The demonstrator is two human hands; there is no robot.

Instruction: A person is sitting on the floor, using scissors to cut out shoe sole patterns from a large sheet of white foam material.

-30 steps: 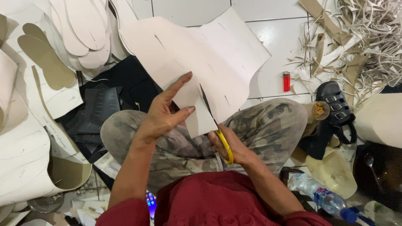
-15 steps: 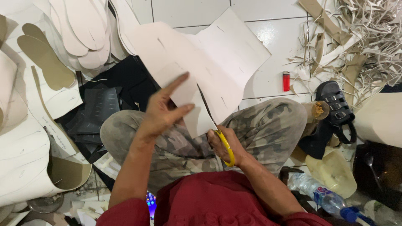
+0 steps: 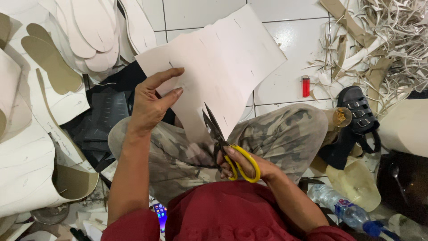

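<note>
One cut part-way: right hand (image 3: 243,166) clamps scissors (image 3: 223,143), left hand (image 3: 149,105) pinches sheet (image 3: 223,62); most uncut.

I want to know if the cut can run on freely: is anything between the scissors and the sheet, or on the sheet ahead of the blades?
Nothing visible. The scissors in the right hand already bite into the sheet. The left hand grips its left edge, off to the side of the blades.

A shoe-making workshop on a tiled floor (image 3: 285,85): cut insoles (image 3: 89,31) at eleven o'clock, trimmings (image 3: 379,40) at one.
</note>
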